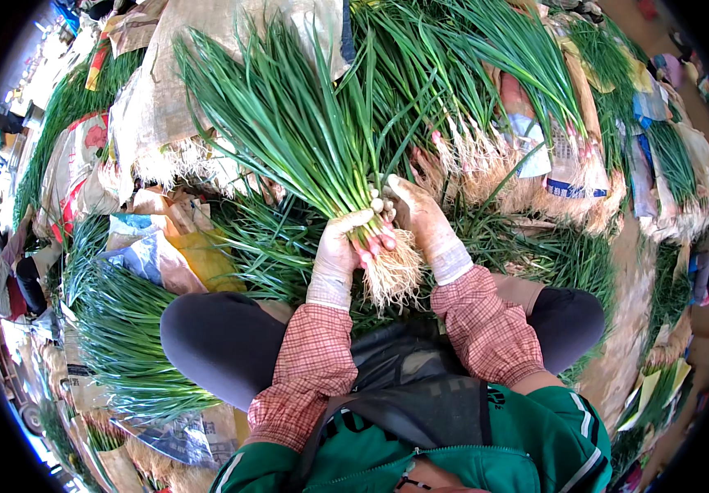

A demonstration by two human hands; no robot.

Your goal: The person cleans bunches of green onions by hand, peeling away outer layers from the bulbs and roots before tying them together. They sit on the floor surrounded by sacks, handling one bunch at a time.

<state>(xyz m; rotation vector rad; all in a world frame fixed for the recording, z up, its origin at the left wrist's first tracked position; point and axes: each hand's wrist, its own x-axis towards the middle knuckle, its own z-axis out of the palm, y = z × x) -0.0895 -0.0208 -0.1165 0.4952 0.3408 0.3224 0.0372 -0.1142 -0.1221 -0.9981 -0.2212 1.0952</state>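
Observation:
A thick bunch of green garlic (305, 140) stands out in front of me. Its long flat leaves fan up and to the left; its pinkish bases and pale stringy roots (393, 271) hang toward my lap. My left hand (339, 248), in a pale glove, is closed round the left of the stems just above the roots. On the other side, my right hand (422, 218), gloved too, grips the stems near their base, thumb and fingertips at the front. The palm-side fingers are partly hidden by the bunch.
More green garlic (469, 115) lies in rows beyond my hands, roots toward me. A beige woven sack (182, 74) covers some at the far left. Loose leaves (264, 246) surround my crossed legs, with another heap (132, 337) by my left knee. A coloured plastic sheet (161, 255) lies there.

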